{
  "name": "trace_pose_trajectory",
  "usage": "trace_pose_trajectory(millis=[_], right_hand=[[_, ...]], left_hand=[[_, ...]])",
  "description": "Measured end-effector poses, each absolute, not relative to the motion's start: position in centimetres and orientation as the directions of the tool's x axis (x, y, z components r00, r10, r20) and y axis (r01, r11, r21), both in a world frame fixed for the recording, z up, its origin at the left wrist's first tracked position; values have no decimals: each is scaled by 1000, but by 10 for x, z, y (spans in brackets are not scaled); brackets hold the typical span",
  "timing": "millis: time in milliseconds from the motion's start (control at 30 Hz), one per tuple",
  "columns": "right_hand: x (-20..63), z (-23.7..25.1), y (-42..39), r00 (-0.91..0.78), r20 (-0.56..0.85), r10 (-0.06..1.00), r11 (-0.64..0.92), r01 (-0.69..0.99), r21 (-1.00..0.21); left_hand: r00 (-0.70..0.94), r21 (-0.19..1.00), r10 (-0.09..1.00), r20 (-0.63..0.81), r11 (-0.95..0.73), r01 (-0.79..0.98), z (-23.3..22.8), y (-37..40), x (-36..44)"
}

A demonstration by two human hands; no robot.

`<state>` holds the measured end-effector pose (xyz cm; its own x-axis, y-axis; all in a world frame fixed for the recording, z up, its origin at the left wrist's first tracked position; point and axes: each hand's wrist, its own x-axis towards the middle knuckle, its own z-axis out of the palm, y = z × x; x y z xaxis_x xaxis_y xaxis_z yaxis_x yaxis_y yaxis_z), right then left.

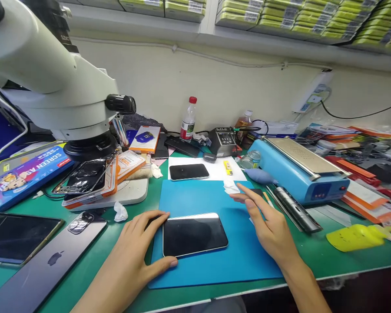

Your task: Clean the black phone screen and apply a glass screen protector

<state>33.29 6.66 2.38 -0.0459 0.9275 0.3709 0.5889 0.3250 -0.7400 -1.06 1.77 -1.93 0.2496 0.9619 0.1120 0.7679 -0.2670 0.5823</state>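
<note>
Green bench point(94, 256) under a pale wall, with stacked green boxes point(299, 19) on a shelf above. Far to the left of the left hand lie a dark tablet point(18, 237) and a grey device point(42, 267) with a logo on its back. Up and left of that hand a microscope point(48, 74) leans over a pile of phone parts point(84, 178), and a crumpled wipe point(120, 212) sits just beside its fingertips. The left hand point(133, 254) is loosely spread, thumb and fingers cupping the left end of a phone point(193, 234) that lies screen up on a blue mat point(211, 243). Beyond the phone a second phone point(189, 171) rests on white paper point(211, 167), with a bottle point(188, 119) behind. The right hand point(267, 224) has its fingers stretched out and close together, their tips at a white tissue point(231, 187) on the mat; I cannot tell whether they touch it. Right of that hand stand a blue machine point(299, 171) and a yellow tool point(358, 237).
</note>
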Motion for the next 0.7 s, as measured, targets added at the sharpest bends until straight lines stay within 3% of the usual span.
trace_pose_trajectory(millis=[300, 700], right_hand=[[336, 24, 67, 184, 468, 865, 277, 601, -749], [331, 32, 62, 137, 412, 901, 250, 613, -749]], left_hand=[[284, 478, 931, 229, -362, 800, -25, 11, -10], [285, 461, 934, 213, -354, 814, -18, 13, -6]])
